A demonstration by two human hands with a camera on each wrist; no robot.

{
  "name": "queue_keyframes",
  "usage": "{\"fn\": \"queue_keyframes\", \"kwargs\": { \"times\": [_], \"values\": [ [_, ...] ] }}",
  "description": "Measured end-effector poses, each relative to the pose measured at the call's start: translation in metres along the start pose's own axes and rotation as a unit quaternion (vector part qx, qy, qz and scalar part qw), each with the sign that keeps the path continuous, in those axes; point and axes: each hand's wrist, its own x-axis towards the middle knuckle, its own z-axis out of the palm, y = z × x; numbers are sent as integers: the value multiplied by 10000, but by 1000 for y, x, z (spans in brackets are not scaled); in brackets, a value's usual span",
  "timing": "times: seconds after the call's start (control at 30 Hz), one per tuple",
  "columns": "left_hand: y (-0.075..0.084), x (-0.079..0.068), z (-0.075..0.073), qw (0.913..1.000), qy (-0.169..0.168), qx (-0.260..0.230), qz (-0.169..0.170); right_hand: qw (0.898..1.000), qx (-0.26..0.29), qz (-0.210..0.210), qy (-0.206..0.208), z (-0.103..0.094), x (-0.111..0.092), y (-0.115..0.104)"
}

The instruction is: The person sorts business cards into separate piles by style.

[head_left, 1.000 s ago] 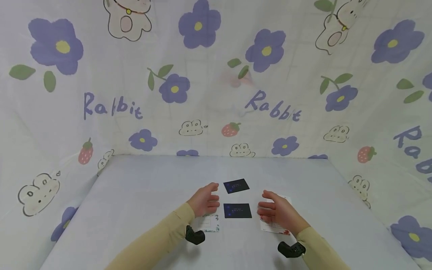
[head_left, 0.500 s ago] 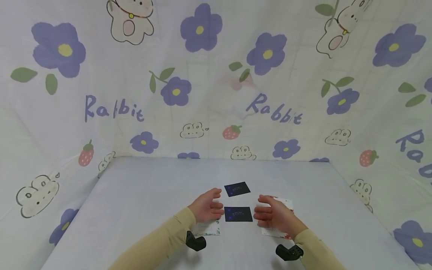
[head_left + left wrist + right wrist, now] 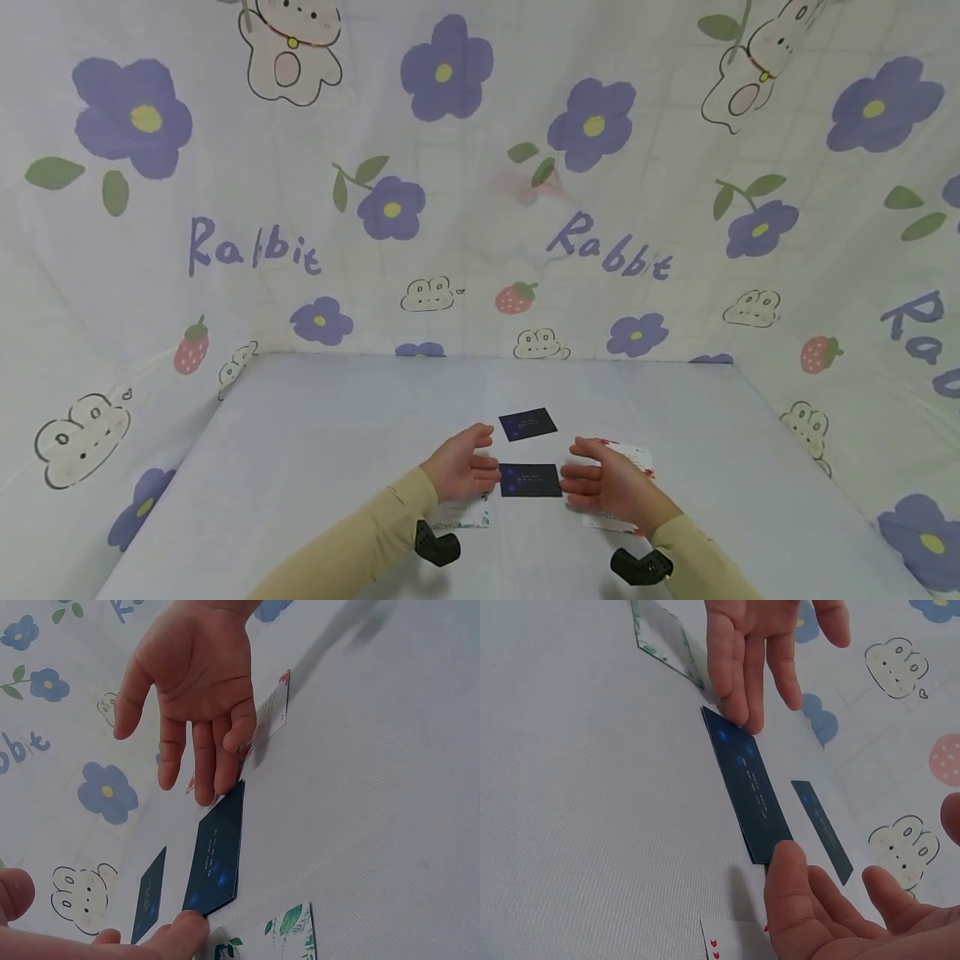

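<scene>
A dark card with blue glints and small pale print, the nearer of two, [image 3: 530, 481] lies flat on the white table between both hands. At its left short edge is my left hand [image 3: 463, 464], with fingers extended and only slightly bent. My right hand [image 3: 617, 485] faces it at the opposite short edge, fingers likewise loosely extended. Fingertips meet or almost meet the card's ends; exact contact cannot be told. In the right wrist view this card's [image 3: 746, 787] lower edge looks doubled, like stacked cards. A second dark card [image 3: 528, 424] lies slightly turned behind it.
Partly beneath the left hand is a white card with green leaves [image 3: 472, 515]. A white card with red flowers [image 3: 637, 457] lies partly hidden under the right hand. A patterned cloth wall [image 3: 480, 250] rises behind the table [image 3: 337, 417].
Both hands have come inward from either side, closing the gaps to the nearer dark card. The whole scene has shifted slightly downward in the head view. The cards keep their layout.
</scene>
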Motion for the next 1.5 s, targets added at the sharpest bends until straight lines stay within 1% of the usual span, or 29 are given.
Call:
{"fn": "queue_keyframes", "kwargs": {
  "times": [0.1,0.23,0.43,0.53,0.67,0.83,1.07,1.17,1.3,1.5],
  "values": [
    [-1,-1,0,10000,-35,9,24,9999,108,4,1,0,-1,1],
    [-1,-4,1,10000,-70,-30,38,9995,282,84,104,2,-5,0],
    [0,-14,0,9998,-165,-11,133,9988,437,181,144,3,-14,-1],
    [-2,-22,-1,9996,-223,-20,186,9988,474,155,5,1,-21,0],
    [-7,-33,-1,9994,-278,-57,172,9977,541,188,-355,-2,-33,3],
    [-15,-41,-3,9996,-268,56,115,9959,558,223,-680,-4,-42,8],
    [-24,-43,-8,9997,-193,118,73,9945,445,150,-940,-5,-44,18],
    [-25,-42,-8,9997,-161,159,77,9953,377,128,-879,-3,-43,21],
    [-27,-41,-8,9996,-166,200,104,9971,288,159,-688,0,-43,24],
    [-28,-42,-8,9996,-151,208,110,9977,222,159,-622,1,-41,26]
  ]
}}
